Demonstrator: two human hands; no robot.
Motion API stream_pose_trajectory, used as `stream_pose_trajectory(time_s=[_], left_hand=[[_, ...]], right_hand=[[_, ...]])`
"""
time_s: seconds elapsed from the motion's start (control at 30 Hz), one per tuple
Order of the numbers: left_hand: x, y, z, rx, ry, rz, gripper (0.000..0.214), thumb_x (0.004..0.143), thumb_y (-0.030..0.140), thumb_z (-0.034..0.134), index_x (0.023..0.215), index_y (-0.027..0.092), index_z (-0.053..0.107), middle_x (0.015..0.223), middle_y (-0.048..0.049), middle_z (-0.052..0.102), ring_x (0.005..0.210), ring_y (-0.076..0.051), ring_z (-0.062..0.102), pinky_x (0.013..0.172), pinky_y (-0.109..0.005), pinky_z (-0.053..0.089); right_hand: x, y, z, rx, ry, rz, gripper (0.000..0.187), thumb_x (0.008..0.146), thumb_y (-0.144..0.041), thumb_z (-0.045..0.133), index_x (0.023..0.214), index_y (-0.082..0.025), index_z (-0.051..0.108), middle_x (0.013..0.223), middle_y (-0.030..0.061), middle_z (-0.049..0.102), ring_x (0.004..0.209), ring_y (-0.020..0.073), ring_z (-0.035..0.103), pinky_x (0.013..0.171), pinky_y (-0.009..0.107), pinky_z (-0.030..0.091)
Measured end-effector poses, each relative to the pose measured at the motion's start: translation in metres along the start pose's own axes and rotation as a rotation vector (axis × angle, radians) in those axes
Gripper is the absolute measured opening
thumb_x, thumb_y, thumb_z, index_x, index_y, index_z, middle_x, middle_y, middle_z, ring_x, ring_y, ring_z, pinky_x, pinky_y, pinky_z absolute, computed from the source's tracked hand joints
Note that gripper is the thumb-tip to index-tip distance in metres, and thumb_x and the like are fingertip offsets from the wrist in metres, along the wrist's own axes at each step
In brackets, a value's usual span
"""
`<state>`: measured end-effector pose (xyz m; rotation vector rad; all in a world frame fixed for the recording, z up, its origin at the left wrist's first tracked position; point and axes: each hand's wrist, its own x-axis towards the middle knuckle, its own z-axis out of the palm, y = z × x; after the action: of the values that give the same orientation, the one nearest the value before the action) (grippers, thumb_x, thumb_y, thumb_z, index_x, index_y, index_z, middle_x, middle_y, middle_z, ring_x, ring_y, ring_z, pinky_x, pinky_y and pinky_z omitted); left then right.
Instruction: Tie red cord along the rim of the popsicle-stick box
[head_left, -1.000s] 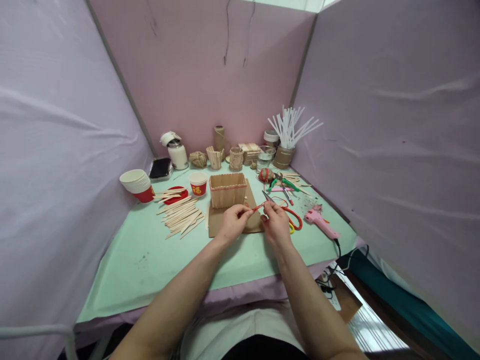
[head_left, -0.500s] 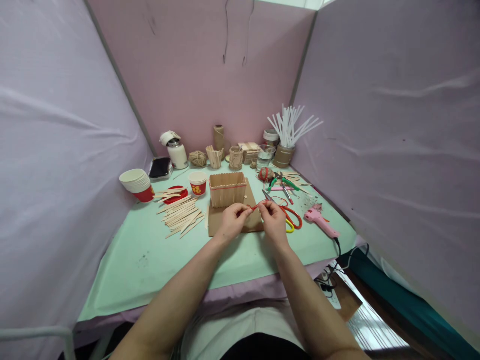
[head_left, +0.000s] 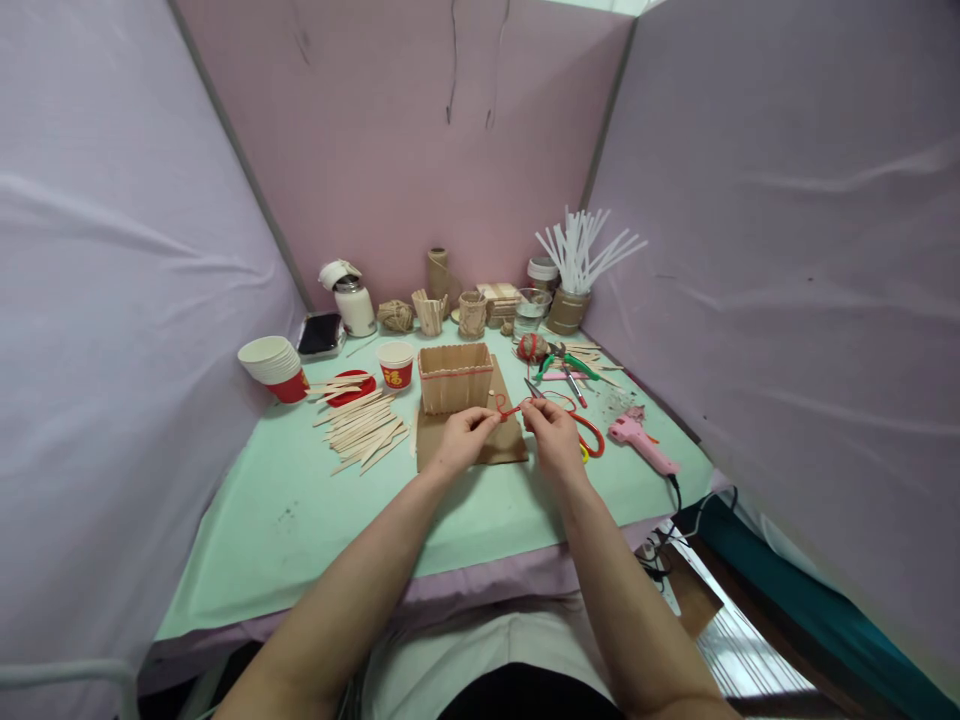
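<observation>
Fingers (head_left: 484, 419) farther apart, red string (head_left: 511, 411) between

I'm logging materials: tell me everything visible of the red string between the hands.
The red string is thin and looks like yarn or cord. The left hand and right hand both pinch it, a short stretch spanning the gap between them above the cardboard. A small loop curls up beside the left hand. More red string curves behind the right hand, near the scissors; whether it is the same piece is unclear.
</observation>
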<state>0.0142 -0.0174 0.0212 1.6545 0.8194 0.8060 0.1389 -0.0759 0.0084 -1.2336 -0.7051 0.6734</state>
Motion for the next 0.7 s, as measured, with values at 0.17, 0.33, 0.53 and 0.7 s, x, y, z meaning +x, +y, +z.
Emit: stream_pose_trajectory(time_s=[0.17, 0.33, 0.53, 0.7], left_hand=[[0.001, -0.002, 0.001, -0.069, -0.027, -0.052, 0.027, 0.070, 0.037, 0.062, 0.081, 0.013, 0.069, 0.078, -0.0055, 0.068, 0.072, -0.016, 0.057, 0.069, -0.027, 0.042], [0.001, -0.005, -0.001, -0.076, -0.009, -0.059, 0.029, 0.068, 0.040, 0.064, 0.078, 0.013, 0.069, 0.070, -0.0036, 0.064, 0.065, -0.014, 0.053, 0.062, -0.026, 0.040], [0.001, -0.002, -0.004, -0.068, -0.018, -0.025, 0.031, 0.067, 0.041, 0.064, 0.079, 0.013, 0.069, 0.067, -0.0028, 0.063, 0.062, -0.013, 0.050, 0.061, -0.025, 0.038], [0.001, 0.000, -0.007, -0.038, -0.036, -0.040, 0.030, 0.067, 0.042, 0.064, 0.077, 0.014, 0.070, 0.067, -0.0023, 0.062, 0.061, -0.012, 0.049, 0.059, -0.025, 0.036]], right_hand=[[-0.003, -0.004, -0.006, -0.062, -0.056, -0.028, 0.022, 0.071, -0.038, 0.061, 0.074, -0.016, 0.058, 0.067, -0.0013, 0.056, 0.063, 0.0118, 0.049, 0.064, 0.025, 0.040], [0.001, 0.001, -0.017, -0.284, -0.100, -0.204, 0.026, 0.072, -0.028, 0.057, 0.097, -0.019, 0.056, 0.097, 0.0058, 0.060, 0.085, 0.0177, 0.055, 0.073, 0.030, 0.043], [0.004, -0.002, -0.031, -0.575, -0.258, -0.364, 0.028, 0.077, -0.031, 0.054, 0.103, -0.022, 0.059, 0.107, 0.0066, 0.060, 0.101, 0.0214, 0.052, 0.088, 0.036, 0.039], [0.004, -0.013, -0.041, -0.534, -0.384, -0.196, 0.025, 0.082, -0.039, 0.047, 0.079, -0.021, 0.064, 0.071, 0.0011, 0.062, 0.073, 0.0167, 0.057, 0.073, 0.029, 0.042]])
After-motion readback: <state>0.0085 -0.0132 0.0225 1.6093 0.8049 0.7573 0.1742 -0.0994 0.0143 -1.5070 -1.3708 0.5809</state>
